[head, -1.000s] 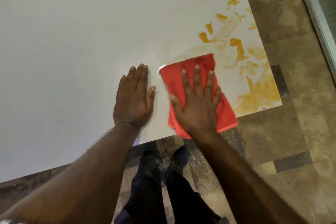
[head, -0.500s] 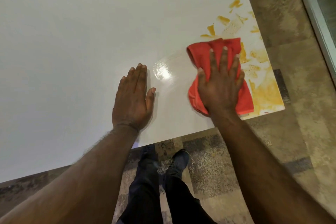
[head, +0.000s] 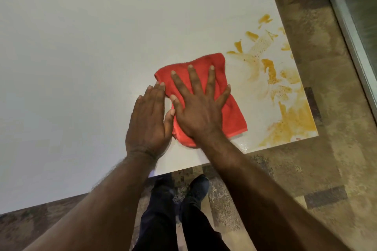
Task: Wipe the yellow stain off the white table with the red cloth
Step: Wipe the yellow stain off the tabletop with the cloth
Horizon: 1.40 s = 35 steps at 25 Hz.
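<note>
Slid cloth (head: 232, 112) leftward off stain (head: 289, 120), away from table's (head: 81, 67) right edge, under flat, spread right hand (head: 200, 112); left hand (head: 149, 120) flat, unclenched, touching cloth.

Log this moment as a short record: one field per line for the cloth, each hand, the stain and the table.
cloth: red cloth, folded, flat on the table, left of the stain
right hand: right hand pressed flat on the cloth, fingers spread
left hand: left hand flat on the bare table, touching the cloth's left edge
stain: yellow stain, smeared across the table's near right corner, not yet wiped off
table: white table
</note>
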Available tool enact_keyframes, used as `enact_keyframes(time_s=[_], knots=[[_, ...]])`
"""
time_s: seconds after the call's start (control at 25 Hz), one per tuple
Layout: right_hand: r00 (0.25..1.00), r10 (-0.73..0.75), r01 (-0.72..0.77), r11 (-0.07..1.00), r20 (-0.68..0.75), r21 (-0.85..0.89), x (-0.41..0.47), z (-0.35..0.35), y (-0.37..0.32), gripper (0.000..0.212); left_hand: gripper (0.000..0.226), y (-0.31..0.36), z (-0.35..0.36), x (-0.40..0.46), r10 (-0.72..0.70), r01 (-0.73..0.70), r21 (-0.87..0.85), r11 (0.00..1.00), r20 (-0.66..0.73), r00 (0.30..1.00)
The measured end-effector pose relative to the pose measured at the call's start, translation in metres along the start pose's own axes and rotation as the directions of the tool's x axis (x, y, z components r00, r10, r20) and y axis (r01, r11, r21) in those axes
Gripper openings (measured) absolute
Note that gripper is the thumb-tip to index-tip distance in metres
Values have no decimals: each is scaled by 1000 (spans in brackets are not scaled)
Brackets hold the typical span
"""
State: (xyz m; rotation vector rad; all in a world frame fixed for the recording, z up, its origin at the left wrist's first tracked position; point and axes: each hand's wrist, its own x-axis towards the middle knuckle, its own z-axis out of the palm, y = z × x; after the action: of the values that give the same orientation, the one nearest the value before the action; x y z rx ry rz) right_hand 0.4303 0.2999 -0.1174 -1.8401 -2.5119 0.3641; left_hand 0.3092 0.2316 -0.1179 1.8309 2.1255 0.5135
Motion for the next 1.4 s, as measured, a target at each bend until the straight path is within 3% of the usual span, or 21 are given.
enact_keyframes(time_s=[0.2,0.4,0.56,0.72,0.96,1.16,1.28,1.4], knots=[[990,139,-138,990,-30,40,23,-12,49,57,59,1,-2,-1,-3,2,33,999,22,1000],[952,299,-293,953,-73,84,-13,-11,72,60,60,0,-2,-1,-15,13,34,999,46,999],[987,158,-156,985,-21,72,-34,-1,25,60,61,0,-1,-1,-3,1,45,999,48,999],[999,37,-35,997,-20,71,6,3,-5,53,60,0,0,-1,-9,8,29,1000,20,1000],[976,209,-200,972,-62,123,66,-16,60,52,63,1,-1,-1,-8,7,45,999,29,1000],[926,360,-348,931,-112,111,26,-23,113,54,63,0,-1,0,-7,5,50,999,41,999],[931,355,-343,930,-80,134,-12,-17,96,57,64,-1,0,-1,-3,1,50,999,39,999],[968,252,-248,963,-20,105,-28,-6,57,58,64,-2,2,0,0,-2,53,999,36,999]])
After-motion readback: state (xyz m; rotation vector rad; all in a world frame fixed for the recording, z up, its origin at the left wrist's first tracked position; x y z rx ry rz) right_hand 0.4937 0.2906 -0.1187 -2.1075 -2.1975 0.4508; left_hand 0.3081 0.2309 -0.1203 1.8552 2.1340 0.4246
